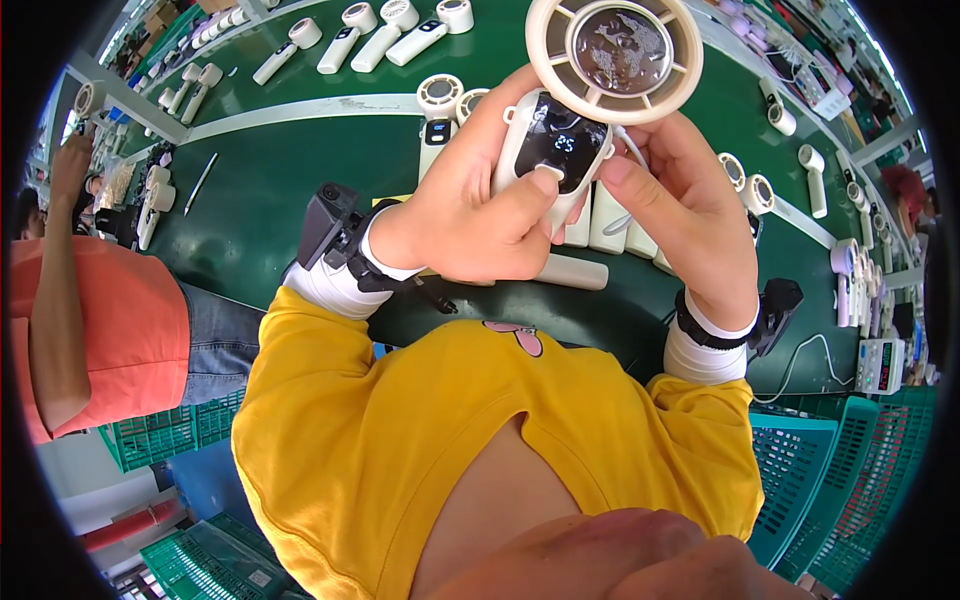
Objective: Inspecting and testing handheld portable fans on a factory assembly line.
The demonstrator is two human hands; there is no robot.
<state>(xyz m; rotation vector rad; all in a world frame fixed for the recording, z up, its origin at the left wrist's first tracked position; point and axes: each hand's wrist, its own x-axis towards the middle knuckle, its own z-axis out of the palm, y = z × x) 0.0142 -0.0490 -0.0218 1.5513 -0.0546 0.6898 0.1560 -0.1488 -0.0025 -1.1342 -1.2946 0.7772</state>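
A cream handheld fan (pixel 535 130) is raised in front of me, its round grille head at the top and a lit digital display on its black panel. My left hand (pixel 470 220) is closed around the handle, thumb on the light button below the display. At the fan's right side, my right hand (pixel 700 200) has its fingers curled by the head and its thumb against the body's edge. A white cord (pixel 637 152) runs between the fan and that hand, partly hidden by the thumb. More pale fan handles (pixel 605 215) lie on the table behind my hands.
Several pale fans (pixel 378 45) rest across the green table (pixel 260 215), and others (pixel 440 95) lie just behind my left hand. A pen (pixel 201 184) lies at left, near a person in an orange shirt (pixel 110 320). At right are a small meter box (pixel 880 366) and green baskets (pixel 840 480).
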